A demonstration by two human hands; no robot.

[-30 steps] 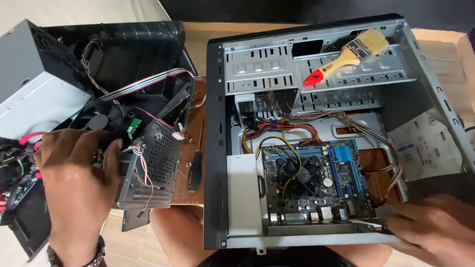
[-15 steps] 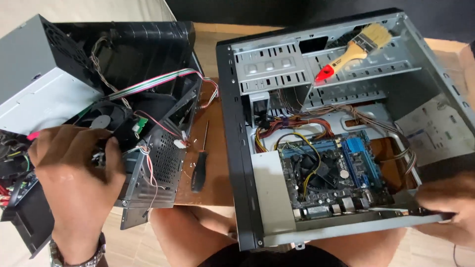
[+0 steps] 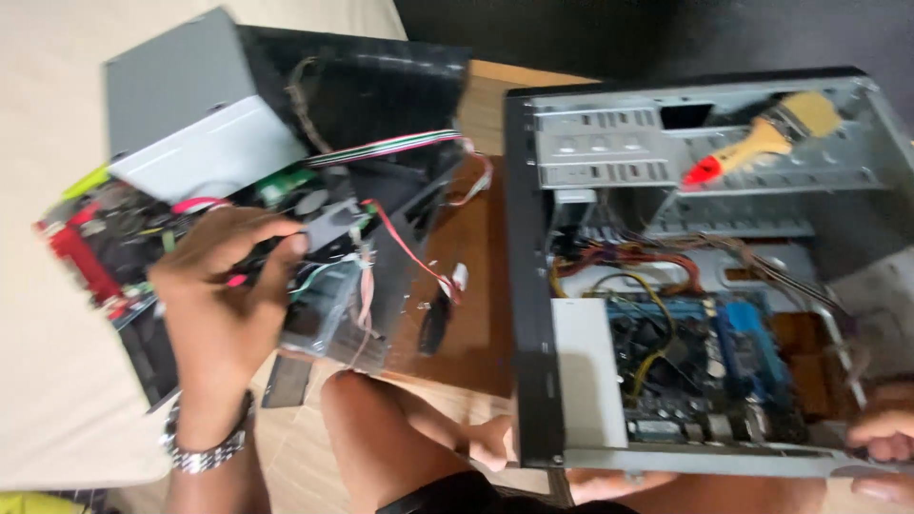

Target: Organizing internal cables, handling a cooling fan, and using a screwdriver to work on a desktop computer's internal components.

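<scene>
Computer case, an open desktop tower lying on its side on a wooden table, fills the right half of the head view. Its long axis runs roughly up and down the picture, with the drive-bay end pointing away from the person and the near end by the person's knees. The open side faces upward, exposing a blue motherboard and bundled cables. A paintbrush with a yellow handle and red tip lies across the metal bay rack at the far end, bristles pointing up and right.

Right hand rests at the case's near right corner; only its fingertips show, curled over the lower rim and touching it, and whether they pinch anything cannot be told.

Left hand, wearing a metal wristwatch, sits well apart from the case, on a heap of loose parts beside a grey power supply box. Its fingers are bent and pressed onto the blurred parts; whether they grasp one cannot be told.
</scene>
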